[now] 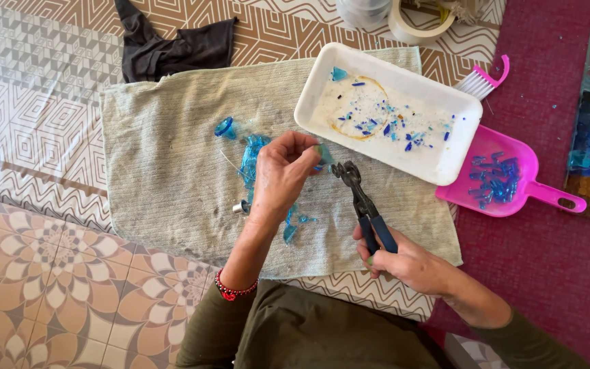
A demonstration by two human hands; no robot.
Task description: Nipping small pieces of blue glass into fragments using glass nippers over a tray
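Pinched in left hand (283,169) — blue glass shard (324,156); right hand (404,263) clenches nippers (363,205) over towel (172,171)

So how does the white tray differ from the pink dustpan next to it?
The white tray is a larger rectangle with no handle, while the pink dustpan is smaller and has a handle pointing right. The white tray holds thinly scattered blue bits and a yellowish ring stain; the pink dustpan holds a tighter pile of blue pieces. The white tray lies on the grey towel, the pink dustpan on red floor. Both hold blue fragments.
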